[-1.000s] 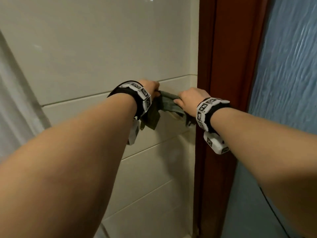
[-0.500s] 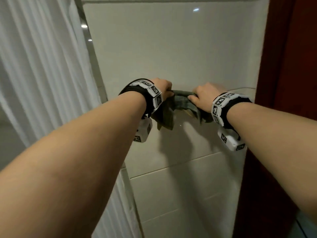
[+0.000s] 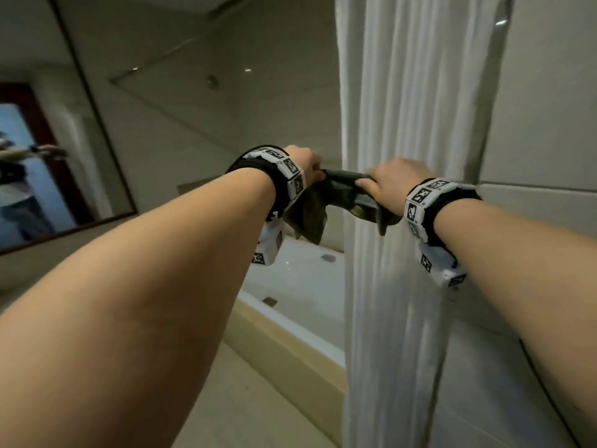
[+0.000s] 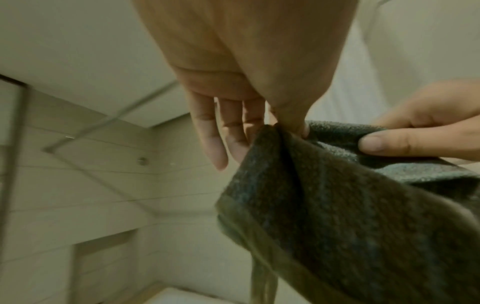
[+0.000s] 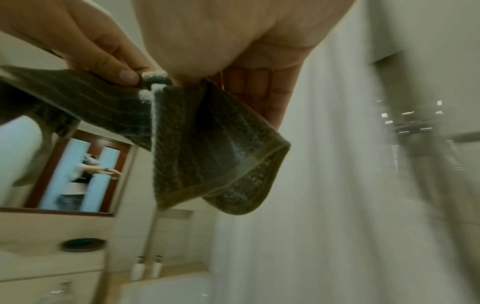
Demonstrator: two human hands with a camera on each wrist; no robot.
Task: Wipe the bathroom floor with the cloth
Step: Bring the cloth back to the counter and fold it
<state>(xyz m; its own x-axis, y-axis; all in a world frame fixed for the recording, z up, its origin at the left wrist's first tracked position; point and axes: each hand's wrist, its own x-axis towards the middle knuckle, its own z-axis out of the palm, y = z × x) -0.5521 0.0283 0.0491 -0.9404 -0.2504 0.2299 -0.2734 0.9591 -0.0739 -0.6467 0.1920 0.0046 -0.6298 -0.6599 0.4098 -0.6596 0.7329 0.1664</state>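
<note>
Room: pale tiled bathroom wall [image 3: 546, 92] at 2 o'clock in the head view, white pleated shower curtain [image 3: 403, 108] hanging at 12 to 1 o'clock, white bathtub [image 3: 300, 279] just behind it, dark-framed wall mirror [image 3: 48, 156] at 9 o'clock.
Task's thing: dark grey-green terry cloth [image 3: 339, 192], held up in the air between both hands at the centre of the head view, its loose ends drooping below each wrist; it touches no surface.
Left grip: left hand [image 3: 303, 163] pinches one end of the cloth between thumb and forefinger; in the left wrist view the other fingers [image 4: 221, 131] hang straight and free.
Right grip: right hand [image 3: 394, 179] pinches the other end, thumb against fingers, as the left wrist view shows.
Progress: I judge nothing wiped yet; the cloth is only being stretched or readied, well above the beige floor [image 3: 252, 415], so the whole wipe is left.
Edges: beige tub surround [image 3: 290, 357] runs from 8 to 5 o'clock across the floor and bounds it on the far side; the curtain hem hangs beside it at 5 o'clock.
Open room: bare floor shows at 6 to 7 o'clock, between the forearms; likely the place to go down and begin, keeping clear of the curtain.
</note>
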